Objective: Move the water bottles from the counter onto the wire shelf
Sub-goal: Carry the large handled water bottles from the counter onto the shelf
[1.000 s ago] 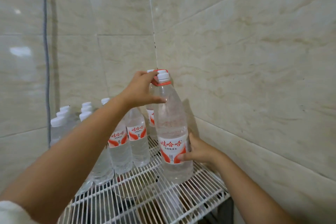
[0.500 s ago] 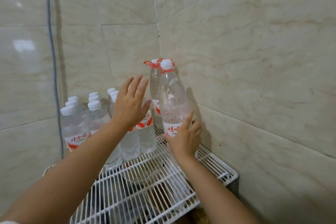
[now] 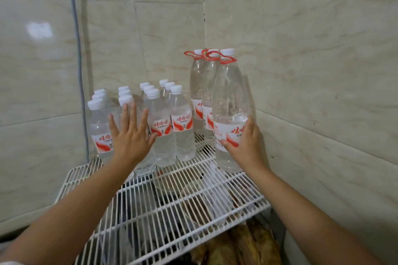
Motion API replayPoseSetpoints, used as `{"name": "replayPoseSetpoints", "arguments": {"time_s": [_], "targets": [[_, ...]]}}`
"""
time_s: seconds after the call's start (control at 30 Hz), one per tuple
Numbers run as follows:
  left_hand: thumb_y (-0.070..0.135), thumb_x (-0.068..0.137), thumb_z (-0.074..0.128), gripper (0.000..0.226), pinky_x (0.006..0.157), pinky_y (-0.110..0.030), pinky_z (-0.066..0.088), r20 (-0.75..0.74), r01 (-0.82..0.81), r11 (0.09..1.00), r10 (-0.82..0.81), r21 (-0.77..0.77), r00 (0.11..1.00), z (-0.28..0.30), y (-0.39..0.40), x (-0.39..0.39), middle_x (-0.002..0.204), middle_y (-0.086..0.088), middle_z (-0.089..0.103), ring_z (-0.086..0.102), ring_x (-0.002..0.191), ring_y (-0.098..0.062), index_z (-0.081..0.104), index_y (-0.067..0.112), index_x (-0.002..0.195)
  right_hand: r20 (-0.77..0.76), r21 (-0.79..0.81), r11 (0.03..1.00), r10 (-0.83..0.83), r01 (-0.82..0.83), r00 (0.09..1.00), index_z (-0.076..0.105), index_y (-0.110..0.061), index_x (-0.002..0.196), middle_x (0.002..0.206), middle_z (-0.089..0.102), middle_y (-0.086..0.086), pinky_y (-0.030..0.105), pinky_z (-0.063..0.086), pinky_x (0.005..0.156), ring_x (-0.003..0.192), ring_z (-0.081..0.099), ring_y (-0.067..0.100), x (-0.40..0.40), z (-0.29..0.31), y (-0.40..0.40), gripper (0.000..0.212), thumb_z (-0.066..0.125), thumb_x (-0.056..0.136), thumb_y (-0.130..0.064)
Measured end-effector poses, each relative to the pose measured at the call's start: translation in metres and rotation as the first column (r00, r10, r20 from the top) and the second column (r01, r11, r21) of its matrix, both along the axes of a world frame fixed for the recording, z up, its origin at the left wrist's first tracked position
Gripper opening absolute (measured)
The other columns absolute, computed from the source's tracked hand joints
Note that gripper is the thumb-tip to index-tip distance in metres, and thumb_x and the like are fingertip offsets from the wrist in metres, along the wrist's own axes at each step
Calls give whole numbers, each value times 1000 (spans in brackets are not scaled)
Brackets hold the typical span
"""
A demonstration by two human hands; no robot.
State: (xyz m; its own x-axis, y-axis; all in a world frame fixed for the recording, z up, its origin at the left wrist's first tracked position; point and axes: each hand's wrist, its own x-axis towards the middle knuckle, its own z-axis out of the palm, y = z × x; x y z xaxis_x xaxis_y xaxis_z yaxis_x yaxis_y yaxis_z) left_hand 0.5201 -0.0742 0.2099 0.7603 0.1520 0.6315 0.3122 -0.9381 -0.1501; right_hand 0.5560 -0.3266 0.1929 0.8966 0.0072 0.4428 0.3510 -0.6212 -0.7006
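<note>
Standing upright at the right end of the white wire shelf, close to the beige marble-look wall tiles: a tall clear water bottle with a white cap, a red carry ring at the neck and a red-and-white label. Gripped low down, at label height, by the right hand, thumb across the front of the label and fingers wrapped behind.

Just behind it, toward the corner: two more tall bottles of the same kind, upright, packed tight against each other, red rings overlapping.

To the left, in rows running back to the wall: a cluster of small water bottles, all upright, white caps, same red label. Front bottles side by side and touching.

Held up before the left part of that cluster: the left hand, palm forward, fingers spread and straight, grasping nothing; contact with the bottles behind it not clear.

Down the left wall: a grey cable, vertical, ending behind the small bottles.

Under the shelf, seen through the wires: dark, blurred items and some brownish dried goods at lower right, kind not clear.
</note>
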Motion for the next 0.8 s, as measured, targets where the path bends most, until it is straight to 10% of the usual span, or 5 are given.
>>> {"name": "replayPoseSetpoints", "arguments": {"time_s": [0.17,0.4,0.63,0.8], "targets": [[66,81,2,74,94,-37,-43,33,-43,995,40,85,999,-13,15,3,146,-5,-23,-52,122,-12,-12,22,139,-53,-85,985,-157,152,986,-14,-6,145,153,-3,23,40,26,113,141,10,35,-13,-16,31,106,67,81,-30],[64,87,5,76,111,-38,-25,111,8,995,-19,104,994,-18,26,10,151,-13,17,-21,142,-20,17,13,143,-59,-103,975,-206,199,977,-14,-4,144,149,6,21,34,35,106,135,22,31,9,-16,30,101,65,84,-23],[64,88,0,73,113,-40,-20,235,92,985,-126,149,964,-24,35,20,154,-5,-21,-18,142,-21,-8,21,146,-56,-209,940,-285,268,957,-11,1,144,145,11,28,36,39,100,129,25,36,33,-14,42,99,61,86,-33],[63,88,0,75,113,-37,-21,174,77,986,-103,149,979,-20,34,19,151,-6,13,-22,141,-20,17,13,142,-69,-252,930,-293,267,954,-12,2,143,146,10,26,36,39,101,131,23,35,34,-12,41,101,61,85,-37]]}}
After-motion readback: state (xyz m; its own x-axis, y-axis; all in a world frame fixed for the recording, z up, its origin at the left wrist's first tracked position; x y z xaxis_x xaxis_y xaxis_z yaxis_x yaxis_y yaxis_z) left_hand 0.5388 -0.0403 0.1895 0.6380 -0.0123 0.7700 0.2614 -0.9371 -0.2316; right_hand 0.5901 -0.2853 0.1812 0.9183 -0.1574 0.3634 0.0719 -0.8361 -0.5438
